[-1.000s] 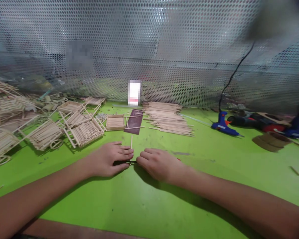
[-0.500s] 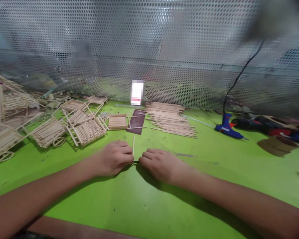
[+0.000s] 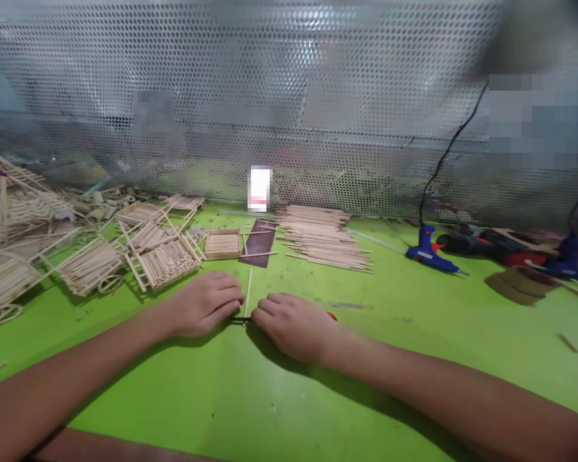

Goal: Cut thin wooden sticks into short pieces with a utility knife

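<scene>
My left hand and my right hand meet at the middle of the green tabletop. Their fingertips close on a thin black piece lying crosswise between them. A thin wooden stick runs away from me past the black piece, its near end at my fingertips. Just beyond my right hand shows a small red-orange tip; most of that object is hidden by the hand.
Wooden-stick carts and trays crowd the left. A dark brown board and a large pile of sticks lie ahead. Blue glue guns and black cables stand at right, before a perforated metal screen.
Both hands and the wooden stick have shifted slightly left, and the stick leans more. The red-orange tip shows again past my right hand. The whole view has moved slightly.
</scene>
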{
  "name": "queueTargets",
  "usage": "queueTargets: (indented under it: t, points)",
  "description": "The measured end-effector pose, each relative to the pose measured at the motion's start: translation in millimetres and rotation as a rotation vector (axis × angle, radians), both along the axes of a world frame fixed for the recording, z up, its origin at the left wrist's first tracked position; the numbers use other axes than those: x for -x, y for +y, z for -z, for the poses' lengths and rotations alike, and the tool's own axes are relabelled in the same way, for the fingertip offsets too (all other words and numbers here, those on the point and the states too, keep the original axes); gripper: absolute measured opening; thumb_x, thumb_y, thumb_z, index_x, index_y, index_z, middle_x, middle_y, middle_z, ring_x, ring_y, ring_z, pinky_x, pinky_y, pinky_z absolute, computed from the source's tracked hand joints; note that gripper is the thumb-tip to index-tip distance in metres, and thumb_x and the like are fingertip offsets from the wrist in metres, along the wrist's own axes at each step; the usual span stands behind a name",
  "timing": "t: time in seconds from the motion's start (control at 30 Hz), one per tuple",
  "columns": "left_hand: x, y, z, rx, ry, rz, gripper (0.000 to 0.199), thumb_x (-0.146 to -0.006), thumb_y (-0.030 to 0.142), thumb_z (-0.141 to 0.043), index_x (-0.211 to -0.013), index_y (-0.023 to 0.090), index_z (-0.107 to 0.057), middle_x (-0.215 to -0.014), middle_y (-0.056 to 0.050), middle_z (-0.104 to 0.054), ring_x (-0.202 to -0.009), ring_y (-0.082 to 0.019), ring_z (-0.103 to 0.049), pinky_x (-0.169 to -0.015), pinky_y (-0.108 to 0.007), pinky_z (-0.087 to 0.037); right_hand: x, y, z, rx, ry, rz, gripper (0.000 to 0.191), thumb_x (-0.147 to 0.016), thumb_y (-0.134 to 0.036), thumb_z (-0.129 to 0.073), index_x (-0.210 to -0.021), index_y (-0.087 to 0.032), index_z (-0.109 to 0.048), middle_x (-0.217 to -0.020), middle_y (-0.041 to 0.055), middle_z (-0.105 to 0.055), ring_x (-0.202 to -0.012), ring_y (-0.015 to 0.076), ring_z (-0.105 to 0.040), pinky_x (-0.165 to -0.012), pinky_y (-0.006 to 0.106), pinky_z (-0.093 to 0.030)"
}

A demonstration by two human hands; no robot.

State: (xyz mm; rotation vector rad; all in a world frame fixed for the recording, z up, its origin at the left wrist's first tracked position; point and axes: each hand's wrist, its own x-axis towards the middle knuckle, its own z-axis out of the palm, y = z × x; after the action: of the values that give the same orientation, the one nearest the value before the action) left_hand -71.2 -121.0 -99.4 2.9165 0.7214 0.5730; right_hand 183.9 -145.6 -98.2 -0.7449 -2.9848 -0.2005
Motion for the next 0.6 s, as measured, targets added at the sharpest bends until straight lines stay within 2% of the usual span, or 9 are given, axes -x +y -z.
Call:
queueTargets:
  t: [0.07,0.13,0.27,0.33,0.4,0.47,0.53,0.6]
  points:
    - [0,4,3.6,0.029,-0.002,-0.016,0.032,-0.107,0.016,-0.045,-0.128,0.019,-0.069,-0.121,-0.008,-0.075,-0.110,-0.024,-0.068,-0.098,-0.044,-0.053,0,-1,0.6,-0.028,0.002,-0.010,0.012,-0.104,-0.016,-0.057,-0.111,-0.014,-0.066,-0.101,0.0079,-0.074,-0.091,0.0216,-0.066,-0.085,0.035,-0.049]
    - [1,8,7.4,0.050,0.014,0.001,0.039,-0.104,0.012,-0.048,-0.135,0.023,-0.069,-0.134,-0.007,-0.073,-0.120,-0.025,-0.068,-0.107,-0.047,-0.053,-1,-4,0.4,-0.069,0.017,-0.023,0.014,-0.105,-0.016,-0.055,-0.112,-0.013,-0.066,-0.100,0.0085,-0.074,-0.091,0.0214,-0.066,-0.084,0.036,-0.047]
    - [2,10,13.1,0.101,0.030,0.025,0.046,-0.100,0.008,-0.051,-0.135,0.028,-0.072,-0.141,-0.004,-0.070,-0.126,-0.024,-0.069,-0.115,-0.051,-0.051,-6,-19,-5.4,-0.230,0.098,-0.078,0.022,-0.108,-0.017,-0.044,-0.110,-0.014,-0.066,-0.091,0.0074,-0.073,-0.080,0.0206,-0.062,-0.075,0.036,-0.043]
    - [2,9,14.1,0.110,0.037,0.023,0.047,-0.100,0.008,-0.052,-0.138,0.029,-0.070,-0.143,-0.003,-0.069,-0.129,-0.023,-0.068,-0.115,-0.050,-0.052,-11,-21,-10.2,-0.270,0.151,-0.079,0.025,-0.109,-0.017,-0.041,-0.112,-0.016,-0.066,-0.090,0.0070,-0.074,-0.078,0.0206,-0.062,-0.076,0.036,-0.043]
    - [2,8,14.1,0.106,0.035,0.015,0.046,-0.102,0.009,-0.052,-0.139,0.030,-0.069,-0.143,-0.002,-0.069,-0.128,-0.022,-0.069,-0.113,-0.050,-0.055,-20,-14,-14.6,-0.268,0.170,0.013,0.027,-0.106,-0.013,-0.042,-0.117,-0.017,-0.066,-0.094,0.0069,-0.075,-0.083,0.0208,-0.064,-0.085,0.037,-0.045]
    - [2,7,13.4,0.084,0.012,0.035,0.043,-0.102,0.010,-0.053,-0.136,0.030,-0.071,-0.139,-0.001,-0.071,-0.126,-0.022,-0.070,-0.112,-0.050,-0.056,-30,3,-17.2,-0.200,0.108,0.211,0.029,-0.099,-0.006,-0.047,-0.118,-0.016,-0.067,-0.101,0.0078,-0.076,-0.090,0.0217,-0.067,-0.092,0.039,-0.046]
    - [1,7,12.1,0.049,-0.018,0.093,0.040,-0.101,0.008,-0.055,-0.130,0.028,-0.074,-0.133,0.000,-0.074,-0.126,-0.022,-0.070,-0.114,-0.050,-0.055,-40,21,-18.0,-0.124,0.029,0.387,0.022,-0.099,-0.008,-0.049,-0.106,-0.015,-0.070,-0.097,0.0092,-0.076,-0.087,0.0231,-0.068,-0.090,0.040,-0.048]
    - [0,7,10.3,0.007,-0.055,0.149,0.038,-0.099,0.006,-0.056,-0.127,0.024,-0.075,-0.131,-0.001,-0.076,-0.125,-0.022,-0.070,-0.116,-0.049,-0.054,-45,32,-17.3,-0.089,-0.009,0.453,0.023,-0.103,-0.015,-0.049,-0.100,-0.014,-0.072,-0.096,0.0106,-0.076,-0.085,0.0241,-0.068,-0.087,0.041,-0.049]
